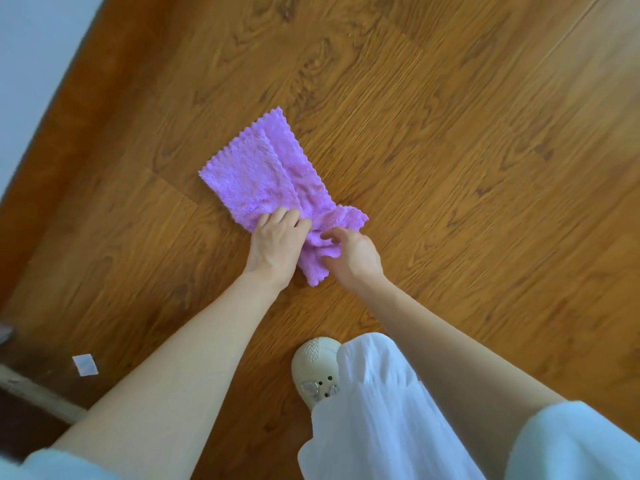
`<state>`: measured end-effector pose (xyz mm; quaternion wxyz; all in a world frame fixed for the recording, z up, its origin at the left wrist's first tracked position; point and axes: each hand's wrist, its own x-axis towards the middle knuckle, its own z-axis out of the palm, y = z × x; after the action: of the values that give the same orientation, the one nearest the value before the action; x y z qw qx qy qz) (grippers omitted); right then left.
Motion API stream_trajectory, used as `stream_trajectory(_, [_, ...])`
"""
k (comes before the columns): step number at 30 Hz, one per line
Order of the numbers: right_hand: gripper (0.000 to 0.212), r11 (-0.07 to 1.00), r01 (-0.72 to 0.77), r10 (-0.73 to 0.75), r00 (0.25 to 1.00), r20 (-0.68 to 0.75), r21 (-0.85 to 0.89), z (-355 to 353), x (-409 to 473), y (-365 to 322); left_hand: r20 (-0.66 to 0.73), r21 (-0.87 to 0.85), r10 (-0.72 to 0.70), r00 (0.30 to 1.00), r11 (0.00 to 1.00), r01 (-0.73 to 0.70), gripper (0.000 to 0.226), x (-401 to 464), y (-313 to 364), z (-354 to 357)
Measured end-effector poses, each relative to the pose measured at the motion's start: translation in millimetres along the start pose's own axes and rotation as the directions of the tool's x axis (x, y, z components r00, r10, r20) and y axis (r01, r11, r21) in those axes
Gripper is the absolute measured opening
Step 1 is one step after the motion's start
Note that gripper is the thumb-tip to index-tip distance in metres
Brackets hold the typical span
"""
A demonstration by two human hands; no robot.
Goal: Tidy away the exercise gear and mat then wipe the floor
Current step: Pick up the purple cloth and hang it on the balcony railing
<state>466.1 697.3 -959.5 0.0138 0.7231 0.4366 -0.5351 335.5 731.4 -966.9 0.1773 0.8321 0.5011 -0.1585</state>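
Both bare forearms reaching forward and down, left hand [277, 244] with fingers curled gripping, right hand [349, 252] pinching with bent fingers just beside it.

Cloth [270, 171]: lilac, plush, zigzag-cut edges. Floor [450, 133]: orange-brown wood grain (darker knots throughout). Slipper [313, 362]: cream with chevron ribbing; trouser leg [374, 410] white.

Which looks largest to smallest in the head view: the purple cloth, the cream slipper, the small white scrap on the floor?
1. purple cloth
2. cream slipper, partly hidden by the trouser leg and nearer the camera
3. white scrap
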Motion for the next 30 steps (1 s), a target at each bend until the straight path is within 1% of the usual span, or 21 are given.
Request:
stream_trajectory(2, [0.035, 0.999, 0.043, -0.042, 0.999, 0.023, -0.014, -2, 1, -5, 0.064, 0.028, 0.004, 0.998, 1.0, -0.006, 0.028, 9, 2, -4])
stream_trajectory(5, [0.043, 0.99, 0.1, -0.097, 0.995, 0.037, -0.1, 0, 9, -4, 0.194, 0.069, 0.031, 0.981, 0.997, -0.045, 0.025, 23, 1, 4])
stream_trajectory(6, [0.044, 0.986, 0.106, -0.102, 0.994, 0.033, -0.132, 2, 12, -3, 0.183, 0.058, 0.021, 0.983, 0.998, -0.032, 0.021, 26, -1, 7])
stream_trajectory(7, [0.043, 0.983, 0.104, -0.102, 0.995, 0.023, -0.154, 5, 15, 0, 0.132, 0.023, 0.005, 0.991, 1.0, -0.009, 0.017, 28, -2, 9])
stream_trajectory(8, [0.041, 0.98, 0.097, -0.097, 0.995, 0.007, -0.172, 8, 18, 2, 0.068, -0.033, -0.016, 0.998, 0.999, 0.019, 0.013, 28, -3, 11])
stream_trajectory(10, [0.036, 0.973, 0.072, -0.084, 0.996, -0.045, -0.219, 16, 21, 7, 0.006, -0.14, -0.049, 0.999, 0.989, 0.05, 0.007, 27, -4, 13])
stream_trajectory(12, [0.022, 0.968, 0.041, -0.079, 0.986, -0.146, -0.248, 23, 19, 6, -0.045, -0.252, -0.05, 0.998, 0.967, 0.037, 0.006, 19, -6, 14])
stream_trajectory(13, [0.012, 0.974, 0.016, -0.063, 0.977, -0.202, -0.228, 25, 18, 6, -0.073, -0.315, -0.042, 0.996, 0.949, 0.017, 0.009, 13, -7, 14])
stream_trajectory(14, [0.009, 0.983, -0.01, -0.036, 0.969, -0.244, -0.182, 26, 15, 5, -0.103, -0.366, -0.029, 0.994, 0.931, -0.011, 0.011, 6, -8, 12])
stream_trajectory(16, [0.016, 0.997, -0.02, -0.002, 0.96, -0.28, -0.074, 26, 8, 4, -0.144, -0.408, 0.012, 0.989, 0.91, -0.07, 0.012, -8, -10, 5])
stream_trajectory(17, [0.021, 1.0, 0.001, -0.009, 0.957, -0.291, -0.026, 24, 1, 2, -0.156, -0.404, 0.038, 0.987, 0.909, -0.099, 0.013, -15, -11, -1])
stream_trajectory(19, [0.029, 0.994, 0.091, -0.063, 0.936, -0.345, 0.065, 12, -19, -9, -0.186, -0.369, 0.075, 0.98, 0.919, -0.141, 0.021, -26, -14, -16])
stream_trajectory(21, [0.03, 0.973, 0.192, -0.127, 0.906, -0.404, 0.125, -4, -42, -24, -0.205, -0.343, 0.085, 0.975, 0.927, -0.152, 0.023, -35, -14, -39])
stream_trajectory(23, [0.025, 0.955, 0.272, -0.199, 0.883, -0.424, 0.117, -24, -64, -40, -0.212, -0.325, 0.086, 0.973, 0.933, -0.153, 0.016, -42, -14, -66])
stream_trajectory(26, [0.016, 0.915, 0.389, -0.316, 0.855, -0.411, 0.106, -59, -95, -66, -0.236, -0.355, 0.023, 0.971, 0.929, -0.108, 0.021, -51, -6, -115])
stream_trajectory(30, [0.02, 0.837, 0.547, -0.474, 0.754, -0.454, 0.034, -107, -138, -105, -0.342, -0.412, -0.046, 0.939, 0.905, -0.106, 0.016, -66, 3, -181])
